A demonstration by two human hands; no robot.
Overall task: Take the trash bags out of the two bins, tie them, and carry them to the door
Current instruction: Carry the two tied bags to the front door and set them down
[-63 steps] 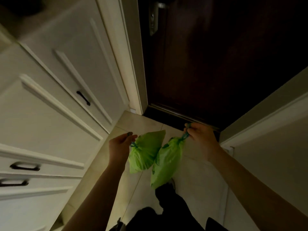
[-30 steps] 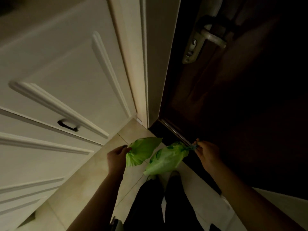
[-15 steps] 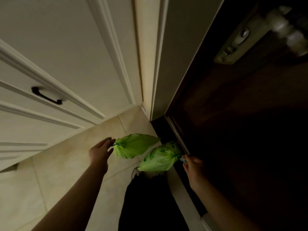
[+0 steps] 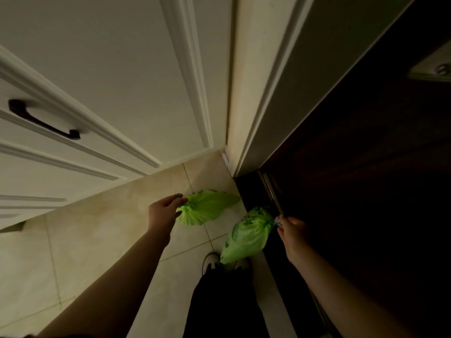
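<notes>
Two green trash bags sit low by the door: the left bag [image 4: 207,207] at 12 o'clock from the shoes [image 4: 211,261], the right bag [image 4: 249,234] at 1 o'clock. The left hand [image 4: 164,212] pinches the left bag's knot; the right hand [image 4: 291,231] pinches the other's. The dark door [image 4: 366,179] stands at 3 o'clock, the white cabinet [image 4: 97,81] at 10 o'clock.

Black trousers [image 4: 224,303], white shoes [image 4: 210,261]
</notes>
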